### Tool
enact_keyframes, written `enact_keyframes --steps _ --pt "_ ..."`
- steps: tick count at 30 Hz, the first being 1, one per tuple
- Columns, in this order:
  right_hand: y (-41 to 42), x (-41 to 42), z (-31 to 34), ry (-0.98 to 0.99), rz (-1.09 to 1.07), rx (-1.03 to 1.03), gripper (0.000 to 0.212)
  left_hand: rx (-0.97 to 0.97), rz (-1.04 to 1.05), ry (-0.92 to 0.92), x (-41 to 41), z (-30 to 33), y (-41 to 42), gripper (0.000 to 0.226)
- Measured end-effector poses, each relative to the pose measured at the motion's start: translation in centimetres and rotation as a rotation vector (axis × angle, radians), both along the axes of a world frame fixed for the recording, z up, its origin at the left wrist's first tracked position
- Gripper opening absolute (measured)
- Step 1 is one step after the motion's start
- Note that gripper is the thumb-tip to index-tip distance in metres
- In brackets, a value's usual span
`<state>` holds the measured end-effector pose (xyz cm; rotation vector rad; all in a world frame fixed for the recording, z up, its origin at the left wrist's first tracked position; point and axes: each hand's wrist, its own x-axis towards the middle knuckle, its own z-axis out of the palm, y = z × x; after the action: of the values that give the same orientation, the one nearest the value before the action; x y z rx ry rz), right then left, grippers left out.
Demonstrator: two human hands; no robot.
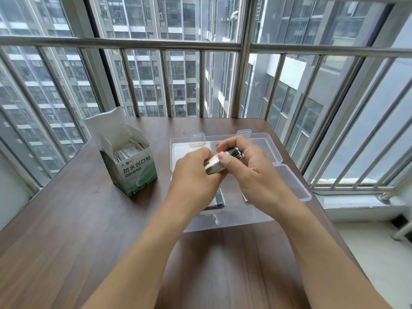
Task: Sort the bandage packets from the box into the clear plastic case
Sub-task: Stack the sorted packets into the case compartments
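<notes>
A stack of bandage packets (215,165) sits between both hands, held above the open clear case (289,181). The left hand (196,175) curls its fingers round the stack's near end from the left, and the right hand (249,168) grips the far end, thumb pressed on top and fingers wrapped over the dark edges of the packets. The stack is blurred, so the count of packets cannot be told.

Below the hands, the case lies flat on the table (89,230) with its lid (263,143) folded back away from the person. Inside the case, under the left wrist, lies a dark green packet (219,198), partly hidden by the arm; a sliver of another packet (245,198) shows under the right wrist.

To the left of the left hand, well apart from it, stands the green and white box (136,172), its top flap up and more packets packed upright inside. It is just beside the case's left edge but not touching it.

Beyond the hands, past the table's far edge, runs a metal railing (200,45) before windows, with tall buildings outside.
</notes>
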<state>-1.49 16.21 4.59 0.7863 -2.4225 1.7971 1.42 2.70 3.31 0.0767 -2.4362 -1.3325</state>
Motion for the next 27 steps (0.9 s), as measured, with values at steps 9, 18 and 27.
enact_keyframes --steps 9,18,27 --pt "0.5 -0.1 0.7 -0.502 -0.046 -0.183 0.015 -0.471 0.177 0.038 0.6 0.1 -0.3 0.006" --pt "0.9 -0.1 0.5 -0.604 -0.091 -0.318 0.008 -0.416 -0.191 0.009 1.4 0.9 -2.9 0.066" --pt "0.1 0.4 0.6 -0.653 -0.086 -0.050 0.014 -0.471 -0.282 -0.293 2.0 1.0 -6.7 0.104"
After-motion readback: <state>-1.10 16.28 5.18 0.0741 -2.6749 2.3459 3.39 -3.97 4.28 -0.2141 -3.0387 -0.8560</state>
